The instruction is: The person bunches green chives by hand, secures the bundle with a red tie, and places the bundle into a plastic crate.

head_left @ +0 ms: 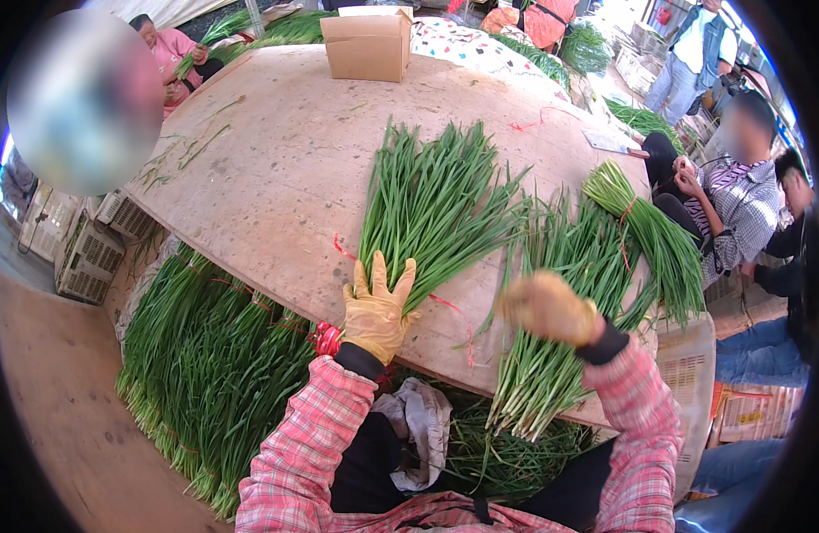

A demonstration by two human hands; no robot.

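Note:
My left hand (377, 313), in a yellow glove, lies with spread fingers on the lower end of a fanned-out bunch of garlic chives (436, 191). The leaves point away from me across the table, and the stem ends are hidden under the hand. My right hand (550, 307), also gloved, hovers over a loose pile of chives (538, 373) to the right. Motion smears its fingers, so I cannot see whether it holds anything. Beside the pile rests a bunch (654, 231) bound with a red tie. Red ties (326, 338) hang at the table edge by my left wrist.
A wooden table (276, 160) carries a cardboard box (367, 46) at the back and a knife (616, 145) at the far right. Bundled chives (214, 355) stand below left, near plastic crates (90, 258). Other people sit at both sides; one stands farther back.

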